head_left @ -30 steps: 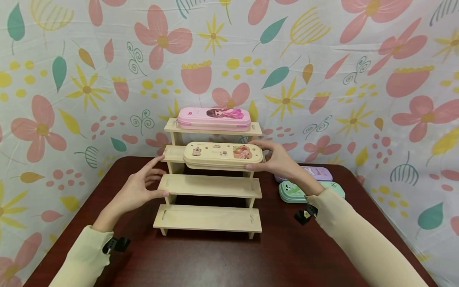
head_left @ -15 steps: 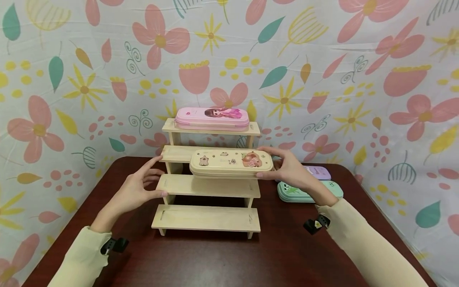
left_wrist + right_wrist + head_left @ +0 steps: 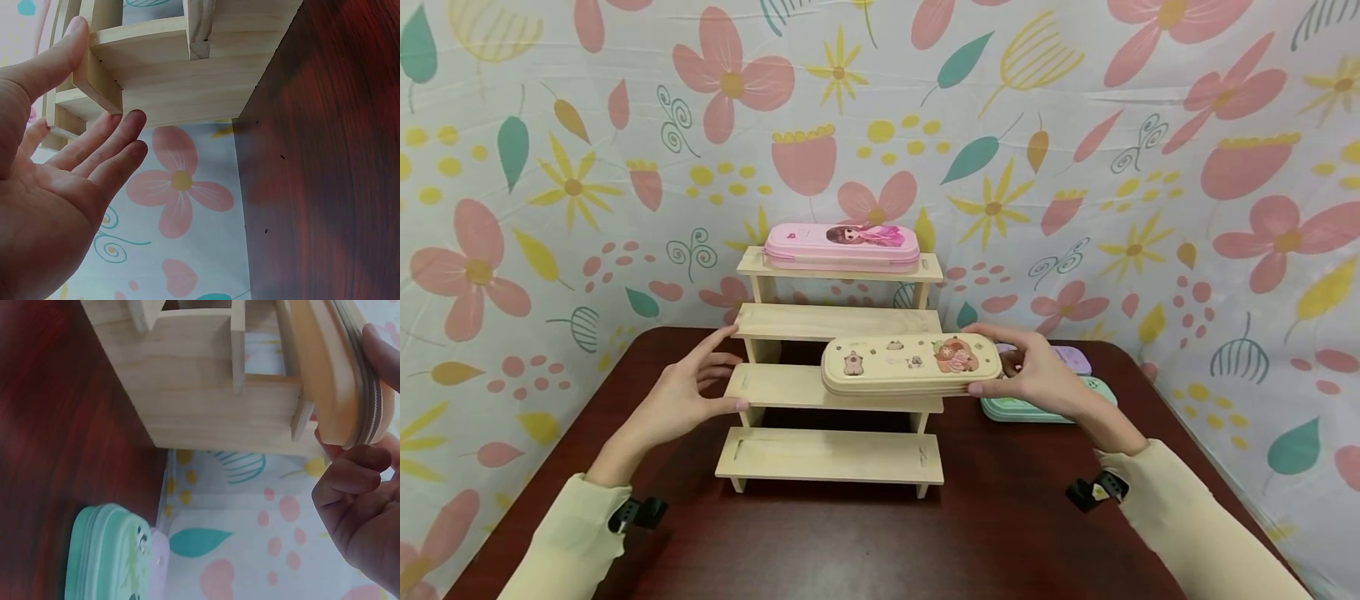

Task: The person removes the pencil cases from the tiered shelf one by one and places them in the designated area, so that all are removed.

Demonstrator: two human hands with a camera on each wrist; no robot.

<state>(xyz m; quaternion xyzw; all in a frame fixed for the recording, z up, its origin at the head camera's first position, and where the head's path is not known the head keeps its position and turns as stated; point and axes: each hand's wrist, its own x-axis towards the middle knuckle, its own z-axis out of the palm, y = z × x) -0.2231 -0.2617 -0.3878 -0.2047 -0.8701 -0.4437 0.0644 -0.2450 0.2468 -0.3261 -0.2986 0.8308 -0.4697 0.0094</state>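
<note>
A cream zippered pencil case (image 3: 910, 364) with small printed pictures is held by its right end in my right hand (image 3: 1037, 371), thumb in front and fingers behind. It hangs over the right part of the third tier of a wooden step shelf (image 3: 827, 457), overhanging that side. The right wrist view shows the case's zipper edge (image 3: 369, 381) between thumb and fingers. My left hand (image 3: 673, 412) touches the shelf's left side, thumb and forefinger spread against the tier edges, other fingers relaxed. On the top tier lies a pink pencil case (image 3: 842, 247) with a doll picture.
Right of the shelf, a green pencil case (image 3: 1026, 408) and a purple one (image 3: 1075, 360) lie on the dark wooden table (image 3: 820, 550), partly behind my right hand. A flower-patterned cloth (image 3: 1075, 125) hangs behind the table.
My right hand has lifted the cream pencil case off the second tier and brought it forward and to the right. The left hand has stayed on the shelf.
</note>
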